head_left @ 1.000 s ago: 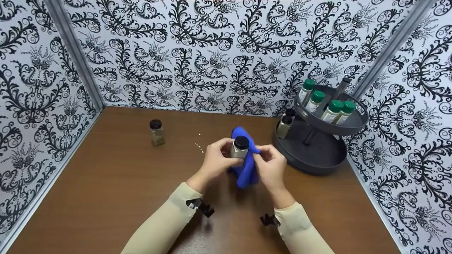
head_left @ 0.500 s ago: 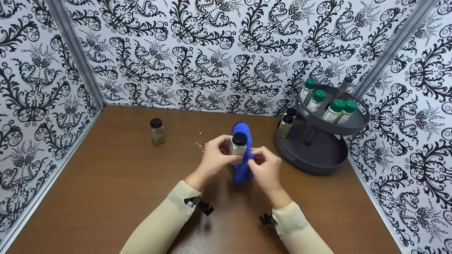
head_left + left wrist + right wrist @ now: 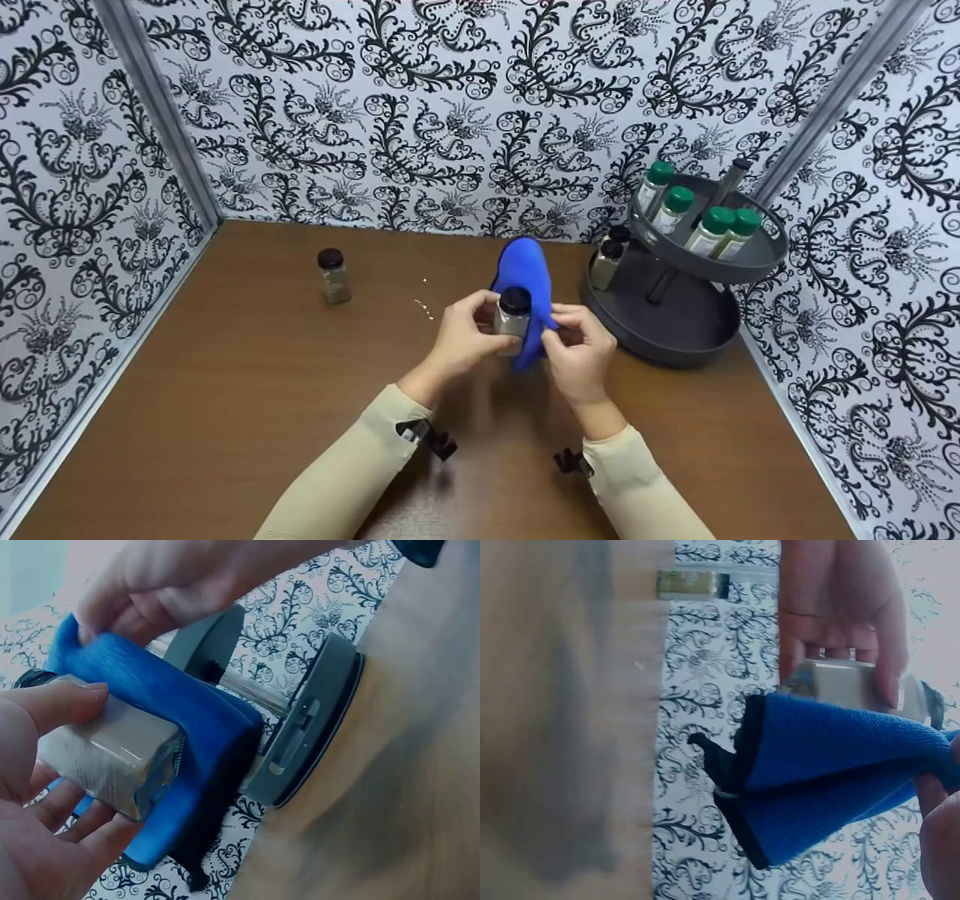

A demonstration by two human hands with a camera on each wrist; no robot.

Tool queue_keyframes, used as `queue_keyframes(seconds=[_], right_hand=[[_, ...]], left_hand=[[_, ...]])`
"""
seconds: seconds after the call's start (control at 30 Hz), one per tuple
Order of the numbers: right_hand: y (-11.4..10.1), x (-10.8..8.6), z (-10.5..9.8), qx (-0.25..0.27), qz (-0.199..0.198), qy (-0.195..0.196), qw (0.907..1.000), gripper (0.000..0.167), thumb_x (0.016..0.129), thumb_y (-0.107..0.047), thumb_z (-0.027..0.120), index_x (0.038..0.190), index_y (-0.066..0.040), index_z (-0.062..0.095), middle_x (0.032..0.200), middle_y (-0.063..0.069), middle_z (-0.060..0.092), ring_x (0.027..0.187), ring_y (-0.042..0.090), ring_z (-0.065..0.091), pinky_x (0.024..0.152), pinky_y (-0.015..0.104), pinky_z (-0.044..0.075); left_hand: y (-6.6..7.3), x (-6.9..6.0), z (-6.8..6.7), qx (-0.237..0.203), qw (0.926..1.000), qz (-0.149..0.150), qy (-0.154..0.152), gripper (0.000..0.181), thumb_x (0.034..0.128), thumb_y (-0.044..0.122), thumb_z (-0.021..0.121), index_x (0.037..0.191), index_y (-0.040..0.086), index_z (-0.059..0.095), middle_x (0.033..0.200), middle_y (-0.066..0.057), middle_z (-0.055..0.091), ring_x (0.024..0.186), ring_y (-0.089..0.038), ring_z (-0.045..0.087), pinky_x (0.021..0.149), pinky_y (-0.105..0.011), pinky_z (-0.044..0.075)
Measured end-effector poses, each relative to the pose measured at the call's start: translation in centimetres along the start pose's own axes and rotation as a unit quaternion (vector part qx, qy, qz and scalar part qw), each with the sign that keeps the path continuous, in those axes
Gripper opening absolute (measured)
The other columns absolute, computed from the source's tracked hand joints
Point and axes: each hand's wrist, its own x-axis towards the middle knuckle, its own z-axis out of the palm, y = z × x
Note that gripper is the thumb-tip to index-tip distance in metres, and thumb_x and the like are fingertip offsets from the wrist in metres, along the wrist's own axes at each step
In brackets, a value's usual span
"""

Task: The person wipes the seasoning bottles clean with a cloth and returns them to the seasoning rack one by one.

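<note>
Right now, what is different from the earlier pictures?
In the head view, the blue cloth has shifted upward, its top edge reaching farther above the bottle. In the last half second, the right hand moved right, the left hand slightly. Nothing was released: the left hand still holds the bottle, the right the cloth. The tiered stand and lone jar stayed put.

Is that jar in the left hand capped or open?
Capped: the head view shows a black lid on the jar in the left hand. How tight it is cannot be told.
</note>
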Motion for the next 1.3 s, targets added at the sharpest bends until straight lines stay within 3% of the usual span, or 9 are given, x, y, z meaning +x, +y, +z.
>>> queue_keyframes(seconds=[0.13,0.27,0.5,0.63,0.83,0.93,1.07,1.2,1.3], right_hand=[[0.0,0.3,0.1,-0.007,-0.018,-0.002,0.9998,0.024,0.070,0.026,0.066,0.082,0.005,0.072,0.096,0.025,0.078,0.086,0.004,0.077,0.066,0.018,0.061],[0.4,0.0,0.5,-0.033,0.000,-0.030,0.9990,0.025,0.071,0.025,0.069,0.083,0.004,0.073,0.096,0.022,0.080,0.088,0.007,0.078,0.072,0.019,0.062],[1.6,-1.0,1.0,-0.100,0.097,-0.118,0.9831,0.020,0.072,0.018,0.072,0.081,0.000,0.072,0.094,0.017,0.082,0.081,0.024,0.080,0.070,0.017,0.060],[1.6,-0.8,1.0,-0.100,0.164,-0.163,0.9678,0.018,0.074,0.015,0.069,0.080,-0.002,0.070,0.094,0.014,0.082,0.084,0.020,0.079,0.072,0.021,0.062],[0.6,-0.7,0.9,-0.065,0.209,-0.118,0.9685,0.017,0.076,0.016,0.069,0.081,0.000,0.072,0.096,0.018,0.081,0.086,0.008,0.075,0.073,0.018,0.060],[-0.1,-0.7,0.8,-0.054,0.173,-0.088,0.9796,0.016,0.075,0.018,0.069,0.083,0.005,0.072,0.097,0.021,0.081,0.085,0.002,0.074,0.071,0.016,0.060],[-0.8,-0.1,0.5,-0.045,0.061,-0.047,0.9960,0.022,0.071,0.024,0.067,0.083,0.006,0.074,0.096,0.022,0.080,0.087,0.001,0.075,0.070,0.016,0.060],[-0.9,0.6,0.0,-0.016,-0.028,-0.015,0.9994,0.026,0.068,0.027,0.066,0.081,0.006,0.073,0.096,0.027,0.079,0.092,0.004,0.077,0.070,0.017,0.061],[-0.6,0.9,-0.2,0.001,-0.046,-0.015,0.9988,0.025,0.069,0.028,0.064,0.080,0.007,0.072,0.098,0.030,0.078,0.096,0.006,0.078,0.073,0.017,0.062]], left_hand=[[0.0,0.0,0.0,0.020,0.9998,0.004,-0.003,0.049,0.0721,0.008,0.094,0.116,0.005,0.072,0.101,-0.012,0.077,0.086,-0.017,0.074,0.084,-0.040,0.064],[0.0,0.2,-0.4,0.012,0.9997,0.017,0.010,0.048,0.0722,0.007,0.092,0.116,0.005,0.073,0.099,-0.013,0.076,0.087,-0.018,0.073,0.086,-0.044,0.064],[0.4,0.4,-1.3,-0.020,0.9990,0.026,0.030,0.048,0.0734,0.006,0.092,0.117,0.004,0.073,0.098,-0.013,0.077,0.089,-0.019,0.073,0.083,-0.031,0.063],[0.8,0.5,-1.7,-0.025,0.9986,0.028,0.036,0.048,0.0731,0.007,0.092,0.118,0.007,0.075,0.099,-0.012,0.079,0.090,-0.019,0.074,0.083,-0.029,0.063],[0.8,0.4,-1.5,-0.027,0.9993,0.018,0.018,0.048,0.0728,0.011,0.094,0.117,0.010,0.075,0.099,-0.009,0.078,0.090,-0.018,0.073,0.084,-0.033,0.063],[0.7,0.2,-1.3,-0.021,0.9996,0.016,0.007,0.049,0.0718,0.009,0.093,0.117,0.010,0.075,0.098,-0.009,0.078,0.088,-0.017,0.073,0.083,-0.036,0.063],[0.5,0.2,-1.1,-0.001,0.9998,0.018,-0.004,0.049,0.0700,0.007,0.093,0.116,0.008,0.075,0.098,-0.010,0.078,0.085,-0.015,0.071,0.081,-0.037,0.062],[0.5,0.1,-0.7,0.020,0.9993,0.015,-0.028,0.050,0.0707,0.009,0.094,0.117,0.007,0.075,0.100,-0.009,0.078,0.085,-0.013,0.071,0.082,-0.036,0.063],[0.5,0.1,-0.5,0.037,0.9985,0.017,-0.037,0.051,0.0711,0.010,0.094,0.118,0.007,0.074,0.101,-0.007,0.078,0.086,-0.013,0.072,0.083,-0.036,0.063]])
